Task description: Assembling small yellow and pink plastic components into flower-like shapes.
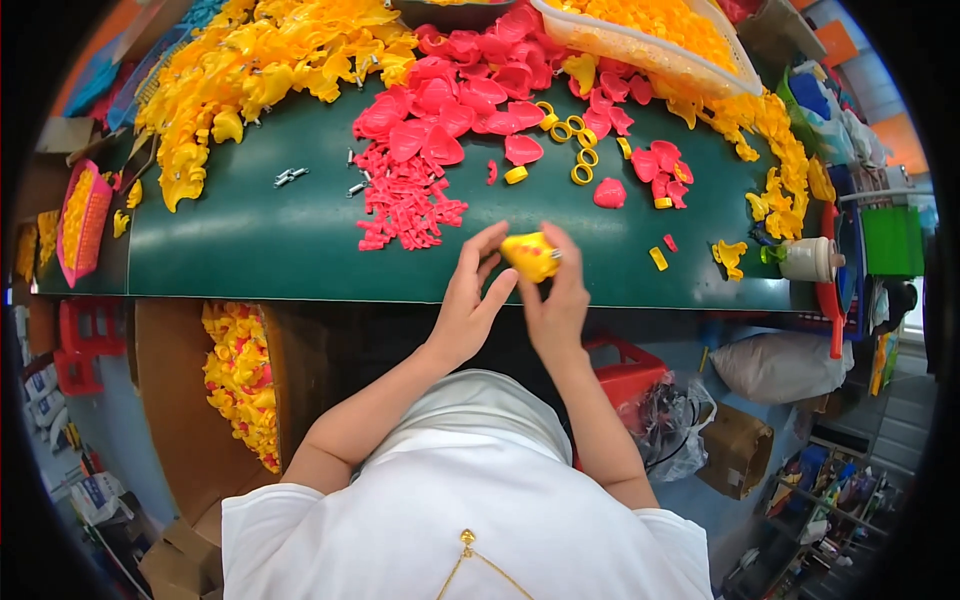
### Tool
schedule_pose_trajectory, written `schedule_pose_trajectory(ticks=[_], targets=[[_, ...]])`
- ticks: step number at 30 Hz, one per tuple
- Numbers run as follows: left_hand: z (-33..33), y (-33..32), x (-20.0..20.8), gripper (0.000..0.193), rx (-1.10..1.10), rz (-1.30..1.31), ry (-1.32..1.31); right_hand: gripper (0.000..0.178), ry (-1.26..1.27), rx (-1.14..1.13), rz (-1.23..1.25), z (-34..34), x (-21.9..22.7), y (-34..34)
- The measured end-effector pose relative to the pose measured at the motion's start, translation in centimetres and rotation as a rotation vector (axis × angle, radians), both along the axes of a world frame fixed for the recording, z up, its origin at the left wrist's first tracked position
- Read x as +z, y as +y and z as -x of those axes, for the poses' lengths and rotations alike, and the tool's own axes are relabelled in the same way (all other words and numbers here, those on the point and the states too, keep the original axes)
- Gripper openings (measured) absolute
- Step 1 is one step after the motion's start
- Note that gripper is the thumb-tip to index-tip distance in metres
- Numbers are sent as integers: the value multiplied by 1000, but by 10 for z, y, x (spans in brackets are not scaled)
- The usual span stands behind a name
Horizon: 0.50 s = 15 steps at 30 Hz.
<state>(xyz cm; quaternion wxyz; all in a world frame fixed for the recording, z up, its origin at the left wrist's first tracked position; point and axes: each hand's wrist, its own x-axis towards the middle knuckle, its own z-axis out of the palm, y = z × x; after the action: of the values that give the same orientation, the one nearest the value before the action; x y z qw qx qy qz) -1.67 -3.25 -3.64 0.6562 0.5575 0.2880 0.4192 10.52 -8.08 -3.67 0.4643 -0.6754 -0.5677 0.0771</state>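
Just above the near edge of the green table (310, 235), a small yellow plastic part (528, 258) with reddish marks sits between my hands. My right hand (558, 300) grips its right side, where a small metal piece shows by the fingers. Curled around the left side is my left hand (470, 300), its thumb and fingertips against the part; slight blur hides the exact contact. Beyond them lie a heap of small red plastic pieces (410, 205), larger red shell-shaped pieces (440, 115) and several yellow rings (582, 172).
Yellow plastic parts (270, 60) are heaped at the far left, with a tub (650, 60) of more at the far right. Small springs (290, 177) lie left of the red heap. A cardboard box (170, 390) of yellow-and-red pieces stands below the table, and a red stool (625, 375) at right.
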Motion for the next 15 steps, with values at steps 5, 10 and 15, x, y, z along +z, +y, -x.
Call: schedule_pose_trajectory(ticks=[5, 10, 15], targets=[[48, 2, 10, 29, 184, 30, 69, 78, 309, 443, 204, 35, 22, 10], [204, 29, 38, 22, 599, 119, 299, 31, -26, 227, 34, -6, 31, 63], [307, 36, 46, 28, 810, -21, 1474, 26, -233, 150, 36, -24, 25, 98]])
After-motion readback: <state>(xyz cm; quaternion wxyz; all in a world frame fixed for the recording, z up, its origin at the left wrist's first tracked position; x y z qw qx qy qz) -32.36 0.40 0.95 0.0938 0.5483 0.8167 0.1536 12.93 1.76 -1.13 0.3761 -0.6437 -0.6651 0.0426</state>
